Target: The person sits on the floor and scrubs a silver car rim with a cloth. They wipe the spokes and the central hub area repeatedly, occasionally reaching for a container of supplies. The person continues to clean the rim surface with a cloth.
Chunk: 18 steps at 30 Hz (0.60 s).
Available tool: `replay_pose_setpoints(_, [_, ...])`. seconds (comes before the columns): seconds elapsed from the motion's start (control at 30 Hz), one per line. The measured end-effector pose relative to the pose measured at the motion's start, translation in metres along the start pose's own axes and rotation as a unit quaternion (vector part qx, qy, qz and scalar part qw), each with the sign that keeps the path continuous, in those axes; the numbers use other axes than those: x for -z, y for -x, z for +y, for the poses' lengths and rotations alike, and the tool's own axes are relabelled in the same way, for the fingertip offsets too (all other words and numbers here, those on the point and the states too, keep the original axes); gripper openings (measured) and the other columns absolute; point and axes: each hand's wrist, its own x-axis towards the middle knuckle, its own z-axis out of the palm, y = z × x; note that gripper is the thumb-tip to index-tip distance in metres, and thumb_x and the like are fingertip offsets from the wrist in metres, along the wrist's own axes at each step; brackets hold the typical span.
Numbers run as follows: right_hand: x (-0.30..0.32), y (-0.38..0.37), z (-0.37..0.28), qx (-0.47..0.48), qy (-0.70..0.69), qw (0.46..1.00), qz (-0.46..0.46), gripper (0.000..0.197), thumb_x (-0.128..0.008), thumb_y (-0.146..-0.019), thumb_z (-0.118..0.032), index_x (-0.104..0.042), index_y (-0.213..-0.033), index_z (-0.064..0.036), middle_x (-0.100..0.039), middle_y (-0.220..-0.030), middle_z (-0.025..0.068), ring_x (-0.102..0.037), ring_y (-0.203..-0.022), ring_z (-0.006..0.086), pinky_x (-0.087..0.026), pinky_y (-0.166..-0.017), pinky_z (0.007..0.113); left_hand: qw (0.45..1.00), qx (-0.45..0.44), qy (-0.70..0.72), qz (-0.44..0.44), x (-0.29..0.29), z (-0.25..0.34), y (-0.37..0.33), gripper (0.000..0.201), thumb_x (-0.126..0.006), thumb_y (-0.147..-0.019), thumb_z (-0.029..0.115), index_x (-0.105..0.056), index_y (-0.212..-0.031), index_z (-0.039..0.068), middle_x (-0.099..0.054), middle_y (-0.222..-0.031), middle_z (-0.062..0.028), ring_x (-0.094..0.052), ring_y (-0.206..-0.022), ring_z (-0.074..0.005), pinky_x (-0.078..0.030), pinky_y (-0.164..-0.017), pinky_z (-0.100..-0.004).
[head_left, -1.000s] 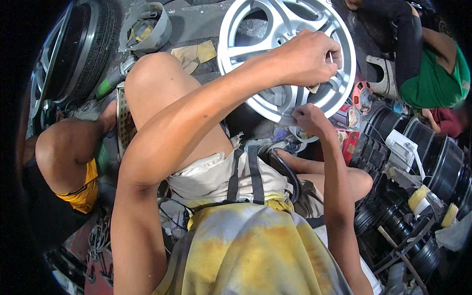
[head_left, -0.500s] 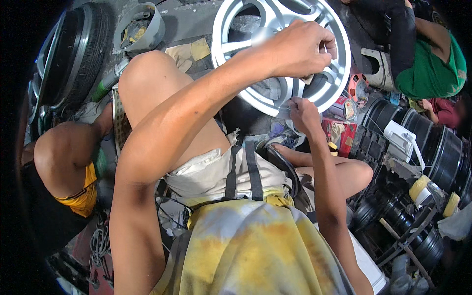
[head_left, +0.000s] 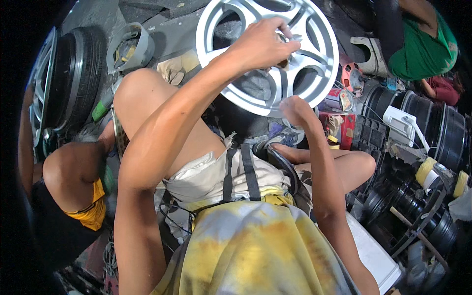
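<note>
A silver spoked alloy wheel rim (head_left: 314, 55) lies in front of me, at the top of the view. My left hand (head_left: 268, 43) reaches over its hub and spokes with bent fingers. Under those fingers shows a small brown piece (head_left: 283, 63) that looks like folded sandpaper; most of it is hidden. At the rim's near edge my right hand (head_left: 297, 111) has its fingers curled on the lip, slightly smeared by motion. Through the openings between spokes, greyish material is visible beneath the wheel.
A grey bucket (head_left: 132, 51) holds scraps near a mounted tyre (head_left: 88, 69) at left. Beside my knee lies tan sandpaper (head_left: 177, 66). Black wheel rims (head_left: 418, 118) and a white case (head_left: 399, 125) crowd the right. A person in green (head_left: 430, 49) sits far right; another person's knee (head_left: 71, 169) is at left.
My left hand has slid leftward across the wheel, from the right-hand spokes to near the hub. My right hand stays at the near edge. The whole view has shifted slightly.
</note>
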Motion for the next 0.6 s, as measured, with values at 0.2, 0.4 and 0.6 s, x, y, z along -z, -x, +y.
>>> replay_pose_setpoints(0.2, [0.006, 0.006, -0.011, -0.036, -0.027, 0.999, 0.023, 0.032, -0.052, -0.095, -0.025, -0.071, -0.090, 0.0004, -0.068, -0.093, 0.0270, -0.066, -0.091, 0.0462, -0.051, -0.084, 0.052, 0.986, 0.104, 0.113, -0.067, -0.010, -0.003, -0.005, 0.065, -0.075, -0.088, 0.029, -0.046, -0.133, -0.007, -0.070, -0.095, -0.0170, -0.069, -0.076, -0.0170, -0.054, -0.063, -0.0271])
replay_pose_setpoints(0.4, [0.012, 0.007, -0.026, -0.084, -0.014, 0.996, -0.002, 0.029, -0.057, -0.092, -0.022, -0.073, -0.095, 0.0014, -0.071, -0.096, 0.0272, -0.068, -0.097, 0.0443, -0.053, -0.089, 0.050, 0.978, 0.130, 0.097, -0.134, -0.028, -0.020, -0.003, 0.048, -0.069, -0.091, 0.020, -0.052, -0.128, -0.006, -0.067, -0.101, -0.0125, -0.064, -0.084, -0.0139, -0.053, -0.075, -0.0281])
replay_pose_setpoints(0.6, [0.028, 0.013, -0.043, -0.102, -0.010, 0.995, -0.003, 0.024, -0.059, -0.088, -0.017, -0.075, -0.092, 0.0007, -0.072, -0.095, 0.0272, -0.070, -0.097, 0.0432, -0.055, -0.088, 0.049, 0.990, 0.038, -0.065, -0.122, -0.044, -0.041, -0.007, 0.033, -0.059, -0.086, 0.005, -0.061, -0.118, -0.003, -0.070, -0.102, -0.0181, -0.067, -0.094, -0.0222, -0.053, -0.086, -0.0349])
